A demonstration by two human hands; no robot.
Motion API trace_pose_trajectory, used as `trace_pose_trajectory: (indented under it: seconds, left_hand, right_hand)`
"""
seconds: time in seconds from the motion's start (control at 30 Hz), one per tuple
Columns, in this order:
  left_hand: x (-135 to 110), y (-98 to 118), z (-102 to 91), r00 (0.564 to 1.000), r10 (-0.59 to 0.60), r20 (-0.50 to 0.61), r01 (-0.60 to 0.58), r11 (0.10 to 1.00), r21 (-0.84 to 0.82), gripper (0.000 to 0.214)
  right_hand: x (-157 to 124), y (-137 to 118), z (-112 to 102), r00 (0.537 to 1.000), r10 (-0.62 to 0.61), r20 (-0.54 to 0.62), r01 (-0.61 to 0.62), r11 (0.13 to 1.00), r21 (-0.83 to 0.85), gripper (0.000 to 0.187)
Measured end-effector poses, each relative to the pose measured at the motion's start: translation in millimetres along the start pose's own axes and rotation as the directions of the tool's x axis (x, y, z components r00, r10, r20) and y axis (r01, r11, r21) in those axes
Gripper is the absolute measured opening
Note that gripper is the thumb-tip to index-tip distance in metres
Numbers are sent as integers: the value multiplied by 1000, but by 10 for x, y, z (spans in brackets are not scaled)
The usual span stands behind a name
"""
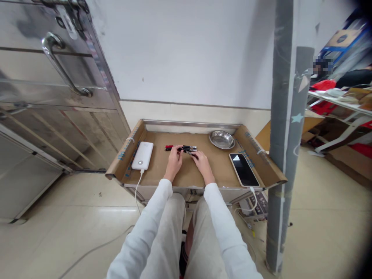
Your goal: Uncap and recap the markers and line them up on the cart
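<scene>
My left hand [174,161] and my right hand [202,164] are close together over the cardboard-covered tray table [157,170]. Between them is a slim black pen [186,151], with my left fingers pinching one end and my right fingers closed at the other. Just beyond my fingertips lie several more pens [192,147] side by side, mostly dark with shiny tips. One shows a red part [168,147] at its left end. My fingers partly cover the pens, so their exact number and shape are hard to make out.
A white power bank [143,155] with a cable lies on the left. To the right are a round metal dish [222,139] and a phone [243,170] with a cable. A grey pillar [286,155] stands beside the table, and a metal door [58,77] is at left.
</scene>
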State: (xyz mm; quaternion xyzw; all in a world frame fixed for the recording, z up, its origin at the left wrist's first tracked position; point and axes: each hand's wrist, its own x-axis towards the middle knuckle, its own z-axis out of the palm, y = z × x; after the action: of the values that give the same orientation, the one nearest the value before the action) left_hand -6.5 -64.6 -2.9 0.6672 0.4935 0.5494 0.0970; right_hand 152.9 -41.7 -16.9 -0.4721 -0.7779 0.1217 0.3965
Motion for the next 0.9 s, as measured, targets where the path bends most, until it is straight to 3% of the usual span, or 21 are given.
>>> trace_pose_trajectory:
  seconds: [0.43,0.67,0.9]
  left_hand:
    - [11,-30,-12,993,-79,-93,76,997,-35,21]
    - [15,-55,7,993,-73,-88,71,997,-30,16]
    - [23,-60,21,997,-38,-65,34,998,-53,12]
  right_hand:
    - [-13,-36,-24,999,-6,-32,5,999,-39,23]
    - [-22,-31,-40,998,11,-66,-20,990,-139,28]
    - [-5,-42,-8,1000,-25,10,27,933,-360,23]
